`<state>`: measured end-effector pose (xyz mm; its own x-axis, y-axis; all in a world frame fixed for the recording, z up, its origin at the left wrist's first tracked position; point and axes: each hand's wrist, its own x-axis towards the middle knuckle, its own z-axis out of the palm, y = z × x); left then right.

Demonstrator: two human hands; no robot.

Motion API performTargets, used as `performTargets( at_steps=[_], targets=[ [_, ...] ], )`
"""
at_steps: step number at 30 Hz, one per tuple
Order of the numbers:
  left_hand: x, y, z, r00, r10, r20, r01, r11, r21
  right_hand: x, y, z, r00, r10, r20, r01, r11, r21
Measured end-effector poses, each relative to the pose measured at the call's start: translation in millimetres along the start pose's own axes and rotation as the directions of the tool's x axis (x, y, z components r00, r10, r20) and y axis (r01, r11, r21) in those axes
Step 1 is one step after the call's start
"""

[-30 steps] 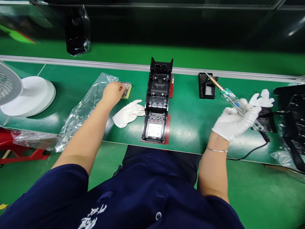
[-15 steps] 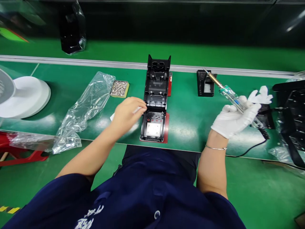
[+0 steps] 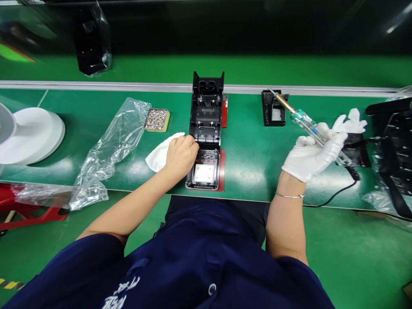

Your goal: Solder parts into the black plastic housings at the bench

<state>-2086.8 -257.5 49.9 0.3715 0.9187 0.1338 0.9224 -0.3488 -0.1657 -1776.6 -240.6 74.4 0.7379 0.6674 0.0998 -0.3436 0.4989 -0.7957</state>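
My left hand (image 3: 182, 155), bare, is closed at the left edge of a black plastic housing (image 3: 206, 116), near its middle joint; whatever its fingertips hold is hidden. A white cloth (image 3: 158, 158) lies beside and partly behind that hand. The housing's lower part contains a silvery plate (image 3: 204, 174), and red pieces show under its right side. My right hand (image 3: 313, 155), in a white glove, is wrapped round the clear handle of a soldering iron (image 3: 301, 118). The iron's tip points up and left, over a black stand (image 3: 273, 115).
A square tin of metallic shavings (image 3: 156, 119) and a clear plastic bag (image 3: 112, 146) are on the green bench (image 3: 247, 171). White round discs (image 3: 35, 135) stand far left. At the right are a white glove (image 3: 350, 123) and black parts (image 3: 397, 150).
My left hand has turned and closed more at the housing's edge, and more of the white cloth shows. The view has shifted slightly; my right hand still holds the iron.
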Motion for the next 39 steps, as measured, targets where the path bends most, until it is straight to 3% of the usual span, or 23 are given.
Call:
performTargets(
  at_steps=[9,15,27,32,36,39],
  targets=[
    [-5,0,-6.2,0.998,0.007,0.058,-0.002,0.995,-0.098,2,4,-6,0.995,0.031,-0.092,-0.028,0.999,0.036],
    [-4,5,-7.5,0.990,-0.059,0.131,0.065,0.997,-0.038,0,-2,2,1.000,-0.015,0.012,0.016,1.000,-0.013],
    [5,8,2.5,0.996,-0.071,0.044,0.071,0.997,-0.001,0,0,-1,1.000,0.011,-0.010,-0.011,0.999,-0.036],
    [7,11,-4.3,0.983,-0.125,0.137,0.132,0.990,-0.049,-1,-2,2,1.000,-0.005,0.026,0.006,1.000,-0.022],
    [-1,12,-10.9,0.968,-0.099,0.233,0.108,0.994,-0.027,-1,-1,4,1.000,-0.008,0.011,0.008,1.000,-0.011],
    [-8,11,-11.2,0.972,-0.095,0.215,0.104,0.994,-0.032,-1,-1,4,1.000,-0.014,0.003,0.014,1.000,-0.022]
  ],
)
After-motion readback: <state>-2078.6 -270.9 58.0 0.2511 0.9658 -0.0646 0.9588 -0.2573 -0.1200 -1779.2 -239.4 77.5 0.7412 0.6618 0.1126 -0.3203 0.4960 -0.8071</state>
